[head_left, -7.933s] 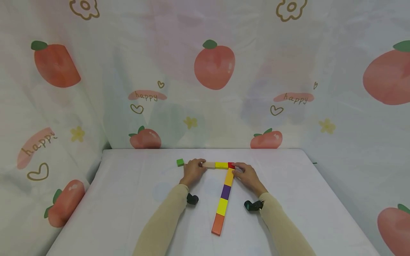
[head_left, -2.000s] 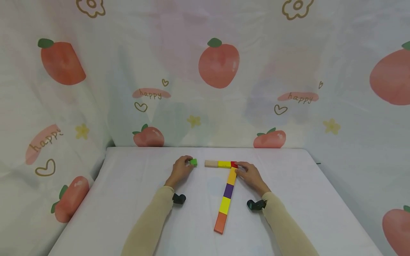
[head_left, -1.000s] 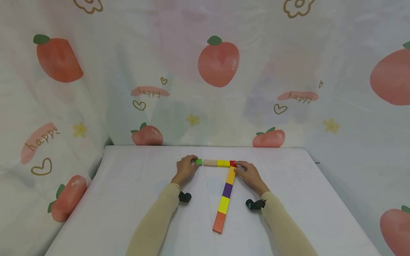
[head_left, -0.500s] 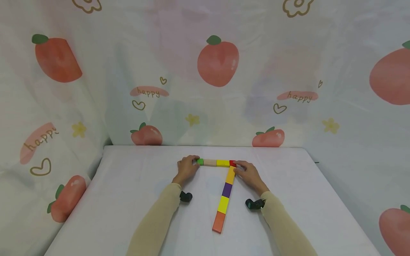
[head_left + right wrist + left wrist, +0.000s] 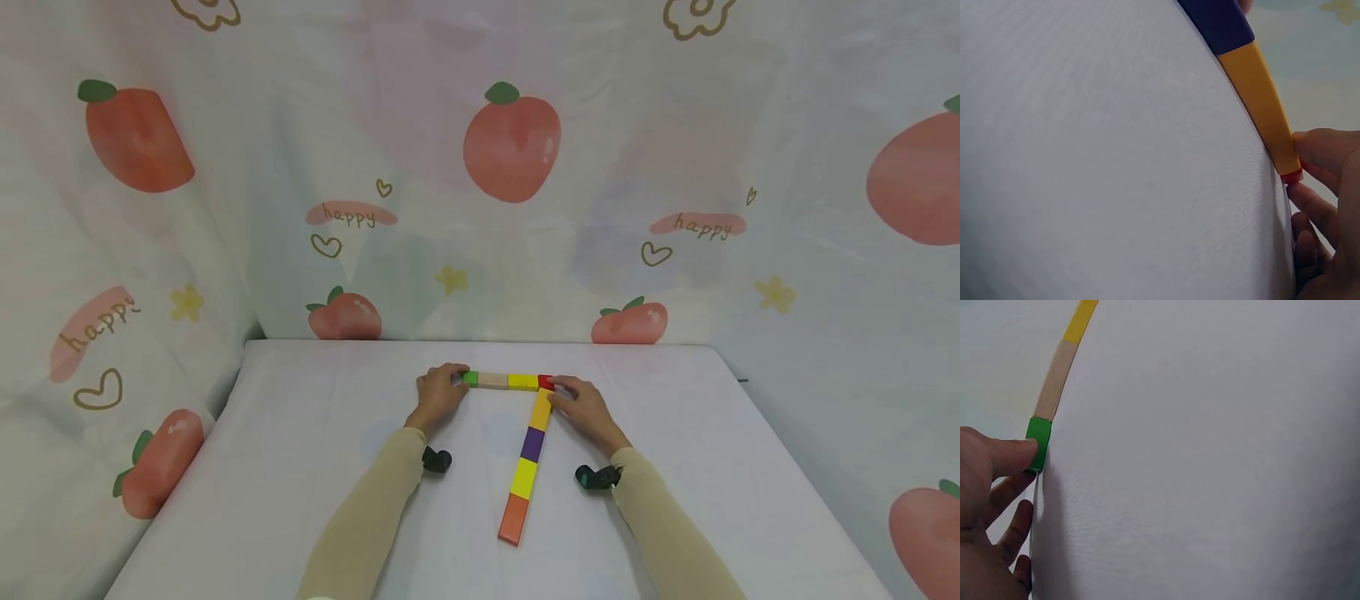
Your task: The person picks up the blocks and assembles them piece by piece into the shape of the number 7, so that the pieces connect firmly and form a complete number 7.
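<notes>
In the head view, my left hand (image 5: 438, 395) pinches a small green block (image 5: 470, 379) at the left end of a row. The left wrist view shows the thumb on the green block (image 5: 1039, 442), which touches a bare wooden block (image 5: 1055, 381). Rightward from the wooden block (image 5: 492, 381) come a yellow block (image 5: 522, 382) and a red block (image 5: 545, 382). My right hand (image 5: 588, 410) holds the red block, its thumb against the orange-yellow block (image 5: 541, 409). In the right wrist view, fingers partly cover the red block (image 5: 1292, 178).
Below the orange-yellow block, a slanting line runs toward the front: a purple block (image 5: 532, 445), another yellow block (image 5: 523, 479) and an orange block (image 5: 513, 519). All lie on the white-covered table (image 5: 315, 467), before a fruit-patterned cloth backdrop (image 5: 420, 250).
The left hand has let go of the wooden block, gripped the green block at far left and slid it right against the wooden one. My right hand stays at the red block.
</notes>
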### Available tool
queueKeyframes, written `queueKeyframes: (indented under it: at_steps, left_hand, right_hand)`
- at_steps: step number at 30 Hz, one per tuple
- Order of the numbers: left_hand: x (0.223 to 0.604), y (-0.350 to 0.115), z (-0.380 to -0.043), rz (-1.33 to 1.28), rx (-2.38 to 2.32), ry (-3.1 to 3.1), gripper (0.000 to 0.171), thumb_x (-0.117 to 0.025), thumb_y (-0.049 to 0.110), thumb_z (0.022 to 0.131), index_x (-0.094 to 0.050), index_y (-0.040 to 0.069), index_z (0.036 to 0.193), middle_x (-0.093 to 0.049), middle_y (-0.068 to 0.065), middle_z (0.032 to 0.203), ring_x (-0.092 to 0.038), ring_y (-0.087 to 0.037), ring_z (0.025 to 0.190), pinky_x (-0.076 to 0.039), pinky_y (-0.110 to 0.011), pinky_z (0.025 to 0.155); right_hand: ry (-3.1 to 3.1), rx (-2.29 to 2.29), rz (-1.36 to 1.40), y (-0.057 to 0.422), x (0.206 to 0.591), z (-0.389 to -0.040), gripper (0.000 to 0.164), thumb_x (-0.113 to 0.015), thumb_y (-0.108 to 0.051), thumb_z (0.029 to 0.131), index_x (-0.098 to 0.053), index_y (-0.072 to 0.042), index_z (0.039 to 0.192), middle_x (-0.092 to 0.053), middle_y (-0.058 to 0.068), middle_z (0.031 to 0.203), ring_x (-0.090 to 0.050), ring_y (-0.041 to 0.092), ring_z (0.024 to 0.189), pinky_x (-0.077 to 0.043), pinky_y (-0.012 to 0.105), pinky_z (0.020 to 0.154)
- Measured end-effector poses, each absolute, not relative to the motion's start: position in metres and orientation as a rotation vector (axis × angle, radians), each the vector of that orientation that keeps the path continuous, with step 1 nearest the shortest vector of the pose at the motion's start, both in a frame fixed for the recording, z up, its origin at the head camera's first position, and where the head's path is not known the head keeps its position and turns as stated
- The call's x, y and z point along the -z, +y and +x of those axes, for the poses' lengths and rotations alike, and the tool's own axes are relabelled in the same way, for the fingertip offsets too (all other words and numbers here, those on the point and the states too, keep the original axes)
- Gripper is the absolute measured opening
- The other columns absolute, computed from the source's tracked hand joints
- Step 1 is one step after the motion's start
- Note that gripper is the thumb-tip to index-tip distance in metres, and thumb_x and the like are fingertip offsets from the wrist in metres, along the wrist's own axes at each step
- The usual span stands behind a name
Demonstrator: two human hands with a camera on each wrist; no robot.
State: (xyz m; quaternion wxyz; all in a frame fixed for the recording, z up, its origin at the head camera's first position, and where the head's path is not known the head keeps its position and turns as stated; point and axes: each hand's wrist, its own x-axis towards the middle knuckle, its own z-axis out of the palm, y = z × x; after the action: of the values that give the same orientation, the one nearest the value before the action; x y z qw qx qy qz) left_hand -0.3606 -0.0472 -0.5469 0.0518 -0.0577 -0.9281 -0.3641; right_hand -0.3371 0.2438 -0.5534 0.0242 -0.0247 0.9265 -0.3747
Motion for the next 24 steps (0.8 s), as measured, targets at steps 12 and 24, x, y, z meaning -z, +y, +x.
queueKeyframes:
  at_steps: [12,24]
  left_hand:
    - [0.548,-0.046,-0.362,-0.162,1.152,-2.802,0.036,-0.069,0.017,0.09,-0.066,0.014,0.126,-0.066,-0.008,0.129,-0.055,-0.03,0.122,-0.028,-0.053,0.107]
    - [0.547,-0.063,-0.355,-0.135,1.448,-2.77,0.035,-0.061,0.024,0.097,-0.061,0.012,0.129,-0.062,-0.01,0.128,-0.056,-0.026,0.122,-0.043,-0.046,0.106]
  right_hand:
    - [2.834,1.215,0.021,0.246,0.553,-0.338,0.047,-0.061,-0.037,0.096,-0.055,-0.021,0.139,-0.05,0.014,0.145,-0.044,0.037,0.134,-0.034,0.057,0.112]
    - [2.796,1.361,0.052,0.25,0.549,-0.332,0.043,-0.058,-0.029,0.098,-0.054,-0.017,0.138,-0.053,0.015,0.14,-0.048,0.034,0.128,-0.039,0.052,0.111]
